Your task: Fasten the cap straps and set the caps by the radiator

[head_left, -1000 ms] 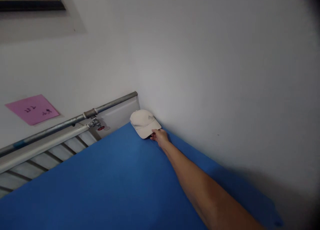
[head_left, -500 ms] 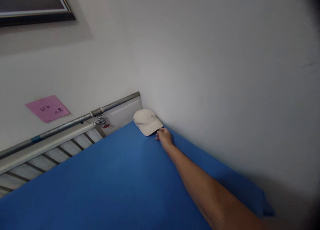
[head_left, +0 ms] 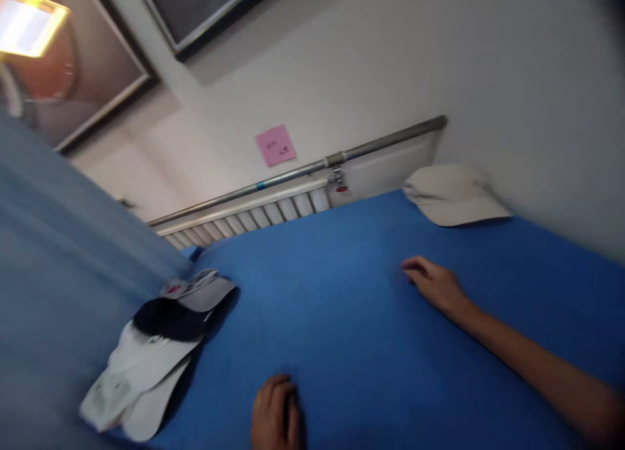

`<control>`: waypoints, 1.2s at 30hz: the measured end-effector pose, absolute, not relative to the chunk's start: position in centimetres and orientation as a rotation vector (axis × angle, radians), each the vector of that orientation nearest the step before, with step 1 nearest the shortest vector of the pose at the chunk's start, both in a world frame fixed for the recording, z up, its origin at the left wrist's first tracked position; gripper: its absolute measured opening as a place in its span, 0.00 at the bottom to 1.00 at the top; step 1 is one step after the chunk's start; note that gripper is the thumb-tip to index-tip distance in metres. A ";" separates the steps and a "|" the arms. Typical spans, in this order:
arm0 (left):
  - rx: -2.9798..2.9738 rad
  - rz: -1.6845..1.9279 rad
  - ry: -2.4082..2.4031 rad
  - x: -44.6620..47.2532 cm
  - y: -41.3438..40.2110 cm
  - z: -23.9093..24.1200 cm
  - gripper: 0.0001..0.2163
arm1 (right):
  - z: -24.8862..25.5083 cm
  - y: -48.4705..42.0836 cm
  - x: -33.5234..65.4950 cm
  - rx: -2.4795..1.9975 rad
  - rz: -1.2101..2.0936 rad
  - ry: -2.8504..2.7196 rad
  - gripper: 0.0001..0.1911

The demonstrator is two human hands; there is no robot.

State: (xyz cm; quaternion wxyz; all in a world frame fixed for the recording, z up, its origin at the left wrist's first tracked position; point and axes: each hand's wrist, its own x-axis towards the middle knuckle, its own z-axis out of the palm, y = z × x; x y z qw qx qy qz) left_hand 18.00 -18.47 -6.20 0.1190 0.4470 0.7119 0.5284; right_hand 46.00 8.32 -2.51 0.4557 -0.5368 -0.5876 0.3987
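From my remote seat I see the right hand point(head_left: 433, 284) lying palm down on the blue mat point(head_left: 342, 307). Its fingers are loose and slightly spread, and they grip nothing. The beige cap point(head_left: 454, 196) sits well apart from it, in the far right corner where the mat meets the wall point(head_left: 512, 79), with its brim pointing right. The left hand point(head_left: 276, 414) rests on the near edge of the mat. Its fingers are bent downward, and I cannot tell whether they are closed on anything. Left of it lies a pile of caps point(head_left: 156, 346), white and grey with a dark one between. Along the far side runs a metal pipe point(head_left: 303, 170) over a radiator point(head_left: 254, 212), and a pink note point(head_left: 276, 145) is stuck above them.
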 end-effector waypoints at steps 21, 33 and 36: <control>-0.016 2.097 1.266 1.5 -6.9 -1.7 0.06 | -3.6 0.8 33.8 -1.104 0.787 -2.015 0.09; -0.076 2.169 1.132 0.2 -3.2 0.1 0.11 | -3.9 0.8 34.0 -1.060 0.748 -1.999 0.09; 0.037 2.136 1.191 1.8 -4.1 0.5 0.07 | -4.1 0.8 34.0 -1.049 0.766 -1.989 0.09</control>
